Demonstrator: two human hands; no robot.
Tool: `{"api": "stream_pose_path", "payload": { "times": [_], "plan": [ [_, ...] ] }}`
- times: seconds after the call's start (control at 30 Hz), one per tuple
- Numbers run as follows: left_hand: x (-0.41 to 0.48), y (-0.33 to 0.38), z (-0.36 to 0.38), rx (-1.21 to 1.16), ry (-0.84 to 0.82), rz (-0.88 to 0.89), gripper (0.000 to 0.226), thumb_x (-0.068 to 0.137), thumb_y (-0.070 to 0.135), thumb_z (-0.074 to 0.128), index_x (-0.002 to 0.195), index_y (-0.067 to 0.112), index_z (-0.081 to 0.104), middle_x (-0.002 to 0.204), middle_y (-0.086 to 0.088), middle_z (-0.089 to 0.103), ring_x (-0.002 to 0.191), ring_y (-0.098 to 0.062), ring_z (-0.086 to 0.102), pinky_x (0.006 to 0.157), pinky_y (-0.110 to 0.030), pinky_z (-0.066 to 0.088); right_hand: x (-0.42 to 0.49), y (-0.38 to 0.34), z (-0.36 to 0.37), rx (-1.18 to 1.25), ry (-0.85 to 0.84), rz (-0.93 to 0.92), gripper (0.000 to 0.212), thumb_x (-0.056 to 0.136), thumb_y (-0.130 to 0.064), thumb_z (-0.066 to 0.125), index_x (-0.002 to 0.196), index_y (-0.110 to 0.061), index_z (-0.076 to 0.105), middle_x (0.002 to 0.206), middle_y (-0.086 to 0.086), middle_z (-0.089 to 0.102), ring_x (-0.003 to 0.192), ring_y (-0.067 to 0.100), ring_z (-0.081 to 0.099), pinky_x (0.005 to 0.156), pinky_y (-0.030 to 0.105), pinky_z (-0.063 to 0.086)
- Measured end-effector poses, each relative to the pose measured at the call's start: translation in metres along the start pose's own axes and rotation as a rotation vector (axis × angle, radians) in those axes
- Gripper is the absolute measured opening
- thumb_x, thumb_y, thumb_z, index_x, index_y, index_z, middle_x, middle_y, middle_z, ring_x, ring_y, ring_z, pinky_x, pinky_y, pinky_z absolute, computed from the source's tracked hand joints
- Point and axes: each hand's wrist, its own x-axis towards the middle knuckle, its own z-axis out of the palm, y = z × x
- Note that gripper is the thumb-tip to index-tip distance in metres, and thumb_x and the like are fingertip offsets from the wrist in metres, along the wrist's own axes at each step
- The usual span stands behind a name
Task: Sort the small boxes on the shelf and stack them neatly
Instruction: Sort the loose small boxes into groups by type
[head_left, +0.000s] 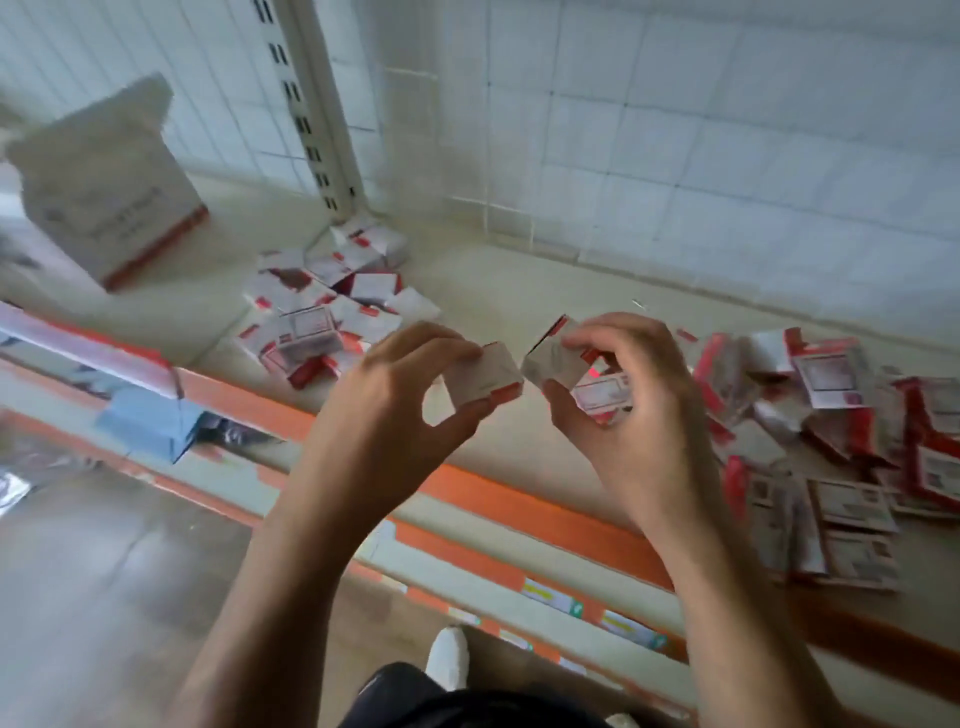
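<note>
My left hand (395, 395) pinches a small white-and-red box (485, 376) between thumb and fingers above the shelf's front edge. Just to its right, my right hand (631, 400) grips another small white-and-red box (553, 358), with more small boxes (602, 392) held under its fingers. The two held boxes nearly touch. A loose heap of small boxes (327, 317) lies on the shelf at the back left. A messier heap of boxes (841, 436) spreads over the shelf to the right.
A large white carton with a red base (111, 192) stands tilted at the far left. The cream shelf (519, 291) has an orange front lip (519, 493), a wire-grid back and a slotted upright post (317, 104). A lower shelf edge with price tags runs below.
</note>
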Motion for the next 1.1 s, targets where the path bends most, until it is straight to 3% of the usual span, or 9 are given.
{"api": "stream_pose_path", "payload": {
  "times": [0.07, 0.2, 0.4, 0.57, 0.67, 0.73, 0.83, 0.93, 1.1],
  "plan": [
    [-0.005, -0.029, -0.021, 0.039, 0.033, -0.037, 0.039, 0.081, 0.043, 0.073, 0.107, 0.014, 0.07, 0.107, 0.003, 0.066, 0.089, -0.011, 0.061, 0.076, -0.028, 0.05, 0.009, -0.015, 0.036, 0.039, -0.034, -0.035, 0.034, 0.074, -0.002, 0.08, 0.105, -0.004, 0.066, 0.109, 0.008, 0.059, 0.105, 0.019, 0.058, 0.093, 0.026, 0.045],
    [-0.015, -0.075, -0.046, 0.085, 0.044, -0.105, 0.038, 0.08, 0.04, 0.075, 0.108, 0.015, 0.07, 0.107, 0.005, 0.065, 0.085, -0.013, 0.059, 0.072, -0.031, 0.052, 0.021, -0.034, 0.088, 0.064, -0.125, -0.047, 0.034, 0.074, -0.003, 0.078, 0.106, -0.006, 0.066, 0.109, 0.006, 0.058, 0.101, 0.016, 0.057, 0.091, 0.019, 0.043],
    [-0.014, -0.12, -0.047, 0.096, 0.022, -0.139, 0.039, 0.075, 0.025, 0.082, 0.11, 0.012, 0.07, 0.109, 0.001, 0.065, 0.097, -0.022, 0.063, 0.079, -0.037, 0.054, 0.029, -0.034, 0.126, 0.045, -0.173, 0.018, 0.034, 0.074, -0.003, 0.078, 0.106, -0.008, 0.066, 0.109, 0.004, 0.057, 0.095, 0.017, 0.058, 0.089, 0.016, 0.043],
    [0.001, -0.135, -0.037, 0.119, 0.051, -0.121, 0.039, 0.079, 0.035, 0.077, 0.111, 0.014, 0.07, 0.112, 0.0, 0.065, 0.102, -0.026, 0.058, 0.082, -0.041, 0.051, 0.037, -0.027, 0.141, 0.04, -0.188, 0.056, 0.03, 0.079, -0.007, 0.079, 0.106, -0.009, 0.066, 0.113, 0.004, 0.057, 0.103, 0.02, 0.06, 0.092, 0.027, 0.048],
    [0.012, -0.137, -0.032, 0.16, 0.083, -0.106, 0.04, 0.076, 0.03, 0.08, 0.111, 0.016, 0.069, 0.116, 0.001, 0.064, 0.104, -0.028, 0.053, 0.084, -0.04, 0.047, 0.045, -0.026, 0.149, 0.028, -0.171, 0.07, 0.028, 0.081, -0.007, 0.077, 0.107, -0.009, 0.066, 0.118, 0.005, 0.056, 0.111, 0.019, 0.057, 0.098, 0.021, 0.042],
    [0.017, -0.136, -0.032, 0.183, 0.053, -0.116, 0.041, 0.072, 0.03, 0.082, 0.108, 0.018, 0.067, 0.118, 0.004, 0.063, 0.106, -0.029, 0.051, 0.083, -0.045, 0.047, 0.049, -0.023, 0.152, 0.03, -0.178, 0.083, 0.027, 0.082, -0.008, 0.075, 0.107, -0.009, 0.066, 0.12, 0.004, 0.055, 0.114, 0.018, 0.056, 0.099, 0.018, 0.04],
    [0.021, -0.132, -0.033, 0.23, -0.005, -0.128, 0.04, 0.071, 0.04, 0.08, 0.102, 0.019, 0.064, 0.114, 0.002, 0.061, 0.104, -0.029, 0.048, 0.08, -0.045, 0.046, 0.048, -0.018, 0.149, 0.037, -0.237, 0.09, 0.03, 0.083, -0.014, 0.073, 0.111, -0.013, 0.065, 0.125, 0.0, 0.053, 0.118, 0.017, 0.055, 0.101, 0.025, 0.043],
    [0.023, -0.124, -0.033, 0.265, -0.025, -0.112, 0.036, 0.074, 0.045, 0.075, 0.1, 0.021, 0.068, 0.113, 0.001, 0.06, 0.105, -0.029, 0.048, 0.082, -0.045, 0.045, 0.044, -0.019, 0.135, 0.02, -0.244, 0.1, 0.034, 0.084, -0.029, 0.067, 0.116, -0.016, 0.065, 0.13, 0.002, 0.053, 0.121, 0.02, 0.055, 0.102, 0.029, 0.044],
    [0.041, -0.09, -0.018, 0.201, 0.011, -0.039, 0.028, 0.082, 0.035, 0.072, 0.104, 0.019, 0.07, 0.114, -0.001, 0.061, 0.108, -0.03, 0.051, 0.086, -0.046, 0.045, 0.037, -0.015, 0.082, -0.073, -0.164, 0.139, 0.031, 0.088, -0.021, 0.069, 0.118, -0.014, 0.065, 0.129, 0.002, 0.056, 0.126, 0.015, 0.052, 0.105, 0.028, 0.043]
  ]
}}
